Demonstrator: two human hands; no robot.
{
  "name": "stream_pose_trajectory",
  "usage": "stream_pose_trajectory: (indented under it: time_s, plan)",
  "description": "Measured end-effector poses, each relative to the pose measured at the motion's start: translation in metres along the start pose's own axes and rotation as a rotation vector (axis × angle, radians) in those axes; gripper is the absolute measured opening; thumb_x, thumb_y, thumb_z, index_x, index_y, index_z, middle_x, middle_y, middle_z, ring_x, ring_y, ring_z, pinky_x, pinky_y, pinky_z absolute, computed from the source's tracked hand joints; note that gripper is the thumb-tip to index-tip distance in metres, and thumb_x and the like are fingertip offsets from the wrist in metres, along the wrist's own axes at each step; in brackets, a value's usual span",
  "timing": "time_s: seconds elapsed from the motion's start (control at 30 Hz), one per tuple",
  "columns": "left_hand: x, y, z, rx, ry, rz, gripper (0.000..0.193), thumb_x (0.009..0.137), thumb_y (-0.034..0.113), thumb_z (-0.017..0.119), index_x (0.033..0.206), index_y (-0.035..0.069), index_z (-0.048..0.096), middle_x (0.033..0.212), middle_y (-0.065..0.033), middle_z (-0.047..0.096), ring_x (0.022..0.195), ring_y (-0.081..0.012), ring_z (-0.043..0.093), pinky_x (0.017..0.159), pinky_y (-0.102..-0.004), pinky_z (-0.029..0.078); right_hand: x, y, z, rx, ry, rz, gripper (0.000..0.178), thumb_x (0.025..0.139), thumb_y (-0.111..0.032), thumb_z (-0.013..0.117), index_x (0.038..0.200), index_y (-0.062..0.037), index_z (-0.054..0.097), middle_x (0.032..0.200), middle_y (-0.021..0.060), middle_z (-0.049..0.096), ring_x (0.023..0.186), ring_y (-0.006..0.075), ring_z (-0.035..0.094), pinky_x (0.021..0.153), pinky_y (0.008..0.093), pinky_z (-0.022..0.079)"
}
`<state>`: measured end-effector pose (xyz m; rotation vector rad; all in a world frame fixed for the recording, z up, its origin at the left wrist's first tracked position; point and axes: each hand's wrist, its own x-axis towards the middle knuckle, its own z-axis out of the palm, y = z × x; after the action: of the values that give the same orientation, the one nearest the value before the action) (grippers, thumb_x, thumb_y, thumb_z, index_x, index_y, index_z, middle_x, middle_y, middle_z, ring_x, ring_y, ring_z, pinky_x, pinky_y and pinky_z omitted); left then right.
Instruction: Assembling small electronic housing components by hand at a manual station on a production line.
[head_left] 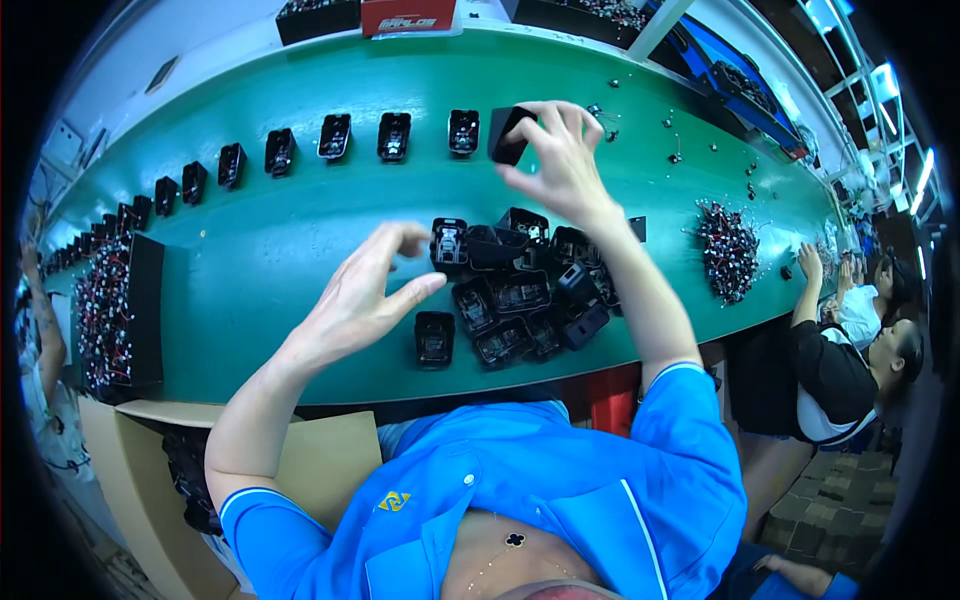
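Note:
My right hand (565, 165) grips a black plastic case (503, 140) between thumb and fingers, at the right end of a row on the green table. Directly left of it stands an open-topped black case (463, 132) with small parts inside. My left hand (360, 290) is open and holds nothing, its thumb and fingers apart. It hovers beside a heap of black cases (520, 290), nearest to an upright open case (449, 243). Another case (434, 338) lies just in front of the heap.
The row of cases curves away to the far left. A black box (146, 310) of small wired parts stands at the left. A pile of wired parts (728, 250) lies at the right, near a co-worker's hand (810, 262). An open cardboard box (325, 460) is below the table edge.

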<state>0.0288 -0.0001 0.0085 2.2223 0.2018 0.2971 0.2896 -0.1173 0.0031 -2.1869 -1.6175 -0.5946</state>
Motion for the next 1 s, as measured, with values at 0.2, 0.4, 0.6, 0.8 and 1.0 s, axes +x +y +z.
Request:
stream_pose_trajectory:
  time_s: [0.2, 0.4, 0.6, 0.8, 1.0]
  plan:
    - [-0.004, 0.0, -0.003, 0.33, -0.437, -0.144, 0.038, 0.089, 0.029, 0.067, 0.109, 0.001, 0.051, 0.102, -0.0141, 0.061, 0.091, -0.0292, 0.062, 0.079, -0.041, 0.049, 0.026, 0.079, 0.036, -0.123, -0.465, 0.081, 0.031, 0.07, -0.032, 0.075, 0.091, -0.0105, 0.066, 0.117, 0.008, 0.054, 0.119, 0.0268, 0.04, 0.107, 0.048, 0.019]
    - [-0.01, -0.014, 0.017, 0.415, -0.441, -0.053, 0.031, 0.09, 0.027, 0.063, 0.1, 0.0, 0.051, 0.097, -0.0167, 0.06, 0.085, -0.033, 0.062, 0.075, -0.0435, 0.049, 0.038, 0.08, 0.052, -0.122, -0.582, 0.054, 0.034, 0.069, -0.032, 0.077, 0.093, -0.0107, 0.067, 0.114, 0.0088, 0.054, 0.119, 0.0269, 0.04, 0.108, 0.0515, 0.02]
    - [-0.008, -0.017, 0.019, 0.466, -0.382, 0.039, 0.02, 0.089, 0.016, 0.06, 0.092, -0.002, 0.052, 0.085, -0.0174, 0.06, 0.074, -0.0349, 0.062, 0.066, -0.0434, 0.05, 0.045, 0.076, 0.045, -0.156, -0.621, 0.015, 0.048, 0.068, -0.042, 0.08, 0.102, -0.0108, 0.067, 0.115, 0.01, 0.056, 0.119, 0.0275, 0.042, 0.108, 0.0544, 0.021]
    - [-0.004, -0.015, 0.017, 0.505, -0.396, 0.02, 0.015, 0.088, 0.011, 0.059, 0.088, -0.002, 0.052, 0.082, -0.0182, 0.061, 0.071, -0.0384, 0.061, 0.065, -0.0451, 0.049, 0.056, 0.051, 0.057, -0.113, -0.397, -0.093, 0.069, 0.067, -0.052, 0.08, 0.117, -0.0086, 0.061, 0.119, 0.0102, 0.057, 0.118, 0.027, 0.044, 0.108, 0.0549, 0.021]
    - [-0.003, -0.017, 0.019, 0.518, -0.397, 0.029, 0.015, 0.087, 0.011, 0.059, 0.089, -0.001, 0.052, 0.084, -0.0179, 0.061, 0.071, -0.0394, 0.061, 0.065, -0.0454, 0.049, 0.08, 0.027, 0.081, -0.121, -0.591, -0.074, 0.08, 0.066, -0.053, 0.082, 0.125, -0.0056, 0.056, 0.116, 0.0104, 0.061, 0.116, 0.0273, 0.047, 0.107, 0.0552, 0.023]
